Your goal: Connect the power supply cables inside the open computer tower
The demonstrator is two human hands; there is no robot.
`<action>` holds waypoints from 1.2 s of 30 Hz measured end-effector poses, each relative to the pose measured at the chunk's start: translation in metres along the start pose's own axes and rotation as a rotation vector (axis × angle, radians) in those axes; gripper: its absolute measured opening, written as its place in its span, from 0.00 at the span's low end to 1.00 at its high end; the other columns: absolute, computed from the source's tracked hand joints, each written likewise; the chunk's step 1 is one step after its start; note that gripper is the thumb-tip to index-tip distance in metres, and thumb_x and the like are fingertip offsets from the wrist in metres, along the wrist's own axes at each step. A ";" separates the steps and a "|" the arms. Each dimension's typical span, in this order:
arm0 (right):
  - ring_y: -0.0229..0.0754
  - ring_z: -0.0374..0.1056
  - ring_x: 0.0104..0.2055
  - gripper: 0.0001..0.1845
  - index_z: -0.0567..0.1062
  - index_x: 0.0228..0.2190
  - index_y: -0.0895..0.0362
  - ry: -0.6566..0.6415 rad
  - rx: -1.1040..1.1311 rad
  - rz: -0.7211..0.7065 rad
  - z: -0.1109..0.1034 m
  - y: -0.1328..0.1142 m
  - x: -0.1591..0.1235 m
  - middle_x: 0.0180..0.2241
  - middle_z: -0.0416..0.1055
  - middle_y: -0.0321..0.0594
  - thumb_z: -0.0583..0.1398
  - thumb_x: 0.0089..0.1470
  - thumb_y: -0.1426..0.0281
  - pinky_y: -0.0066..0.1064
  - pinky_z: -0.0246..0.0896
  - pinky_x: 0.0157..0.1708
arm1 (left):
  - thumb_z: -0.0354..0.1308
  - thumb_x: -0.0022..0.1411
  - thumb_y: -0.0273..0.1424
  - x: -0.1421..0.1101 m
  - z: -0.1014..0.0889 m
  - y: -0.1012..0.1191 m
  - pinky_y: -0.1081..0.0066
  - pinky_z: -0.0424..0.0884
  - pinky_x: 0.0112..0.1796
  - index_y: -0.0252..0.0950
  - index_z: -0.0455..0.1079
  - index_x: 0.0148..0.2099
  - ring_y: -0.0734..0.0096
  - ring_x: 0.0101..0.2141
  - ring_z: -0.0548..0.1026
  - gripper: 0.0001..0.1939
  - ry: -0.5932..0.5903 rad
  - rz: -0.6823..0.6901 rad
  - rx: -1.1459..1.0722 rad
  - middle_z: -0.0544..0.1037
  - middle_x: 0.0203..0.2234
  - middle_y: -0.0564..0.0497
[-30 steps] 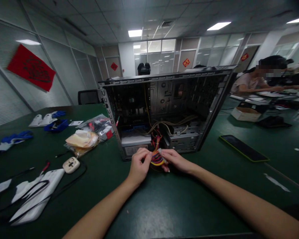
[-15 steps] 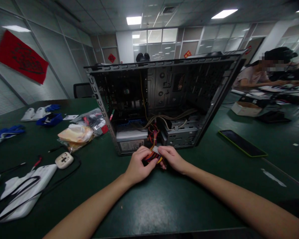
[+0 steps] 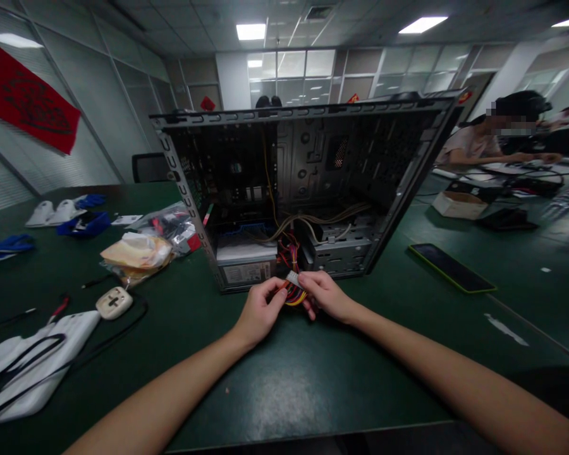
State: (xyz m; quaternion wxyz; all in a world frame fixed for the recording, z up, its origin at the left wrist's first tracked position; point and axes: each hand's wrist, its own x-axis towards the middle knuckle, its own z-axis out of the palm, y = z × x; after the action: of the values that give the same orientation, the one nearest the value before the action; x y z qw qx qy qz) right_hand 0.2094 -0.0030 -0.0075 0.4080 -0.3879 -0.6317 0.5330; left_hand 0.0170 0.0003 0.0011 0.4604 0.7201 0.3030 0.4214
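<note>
An open computer case (image 3: 308, 110) stands on the green table, its inside facing me. From beside the power supply (image 3: 247, 273) at its lower left, a bundle of coloured power cables (image 3: 294, 296) comes out over the front edge. My left hand (image 3: 260, 309) pinches this bundle between thumb and fingers. A pale multi-pin connector (image 3: 293, 278) at the cables' end is gripped by my right hand (image 3: 327, 297), thumb on top. Grey-beige wires (image 3: 308, 222) run across the case's lower inside, left of and over the metal drive cage (image 3: 344, 256).
On the left lie a bag of parts (image 3: 137, 253), a white power strip (image 3: 42, 373) with black cords, a beige socket block (image 3: 114, 303) and a blue tray (image 3: 83, 224). A green-edged phone (image 3: 450, 267) and an open box (image 3: 459, 205) lie right. A person (image 3: 497, 136) works beyond.
The view has shifted, so the case sits larger and more to the left. The left hand's fingers have shifted along the cables; the right hand keeps its grip on the connector.
</note>
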 end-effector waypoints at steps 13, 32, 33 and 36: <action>0.34 0.64 0.12 0.31 0.68 0.28 0.57 -0.055 -0.034 -0.007 0.002 0.003 -0.003 0.15 0.67 0.32 0.54 0.59 0.41 0.21 0.52 0.12 | 0.53 0.60 0.32 0.004 -0.006 -0.003 0.68 0.66 0.39 0.34 0.70 0.36 0.65 0.34 0.71 0.07 -0.081 0.009 -0.042 0.74 0.31 0.50; 0.35 0.65 0.13 0.31 0.70 0.28 0.58 -0.023 -0.044 -0.010 -0.003 0.006 -0.003 0.15 0.65 0.31 0.55 0.58 0.41 0.22 0.57 0.13 | 0.57 0.64 0.31 0.003 -0.009 -0.002 0.62 0.68 0.48 0.34 0.75 0.38 0.60 0.42 0.74 0.07 -0.145 0.102 0.150 0.76 0.38 0.44; 0.35 0.65 0.13 0.31 0.69 0.28 0.58 -0.024 -0.044 -0.009 -0.003 0.006 -0.003 0.15 0.65 0.31 0.55 0.58 0.41 0.22 0.57 0.13 | 0.57 0.64 0.30 0.003 -0.009 -0.002 0.62 0.69 0.47 0.34 0.74 0.38 0.61 0.42 0.74 0.06 -0.140 0.105 0.162 0.77 0.38 0.45; 0.36 0.65 0.13 0.31 0.69 0.28 0.58 -0.025 -0.053 -0.015 -0.002 0.006 -0.003 0.15 0.65 0.31 0.55 0.58 0.41 0.22 0.56 0.13 | 0.58 0.63 0.31 0.003 -0.008 -0.002 0.63 0.69 0.45 0.34 0.72 0.37 0.62 0.39 0.74 0.05 -0.129 0.107 0.206 0.76 0.36 0.46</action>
State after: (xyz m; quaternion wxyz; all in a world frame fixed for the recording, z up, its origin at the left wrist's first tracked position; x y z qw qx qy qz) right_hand 0.2131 -0.0042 -0.0139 0.3934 -0.3872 -0.6536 0.5179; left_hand 0.0113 0.0065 0.0021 0.3796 0.8042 0.2757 0.3650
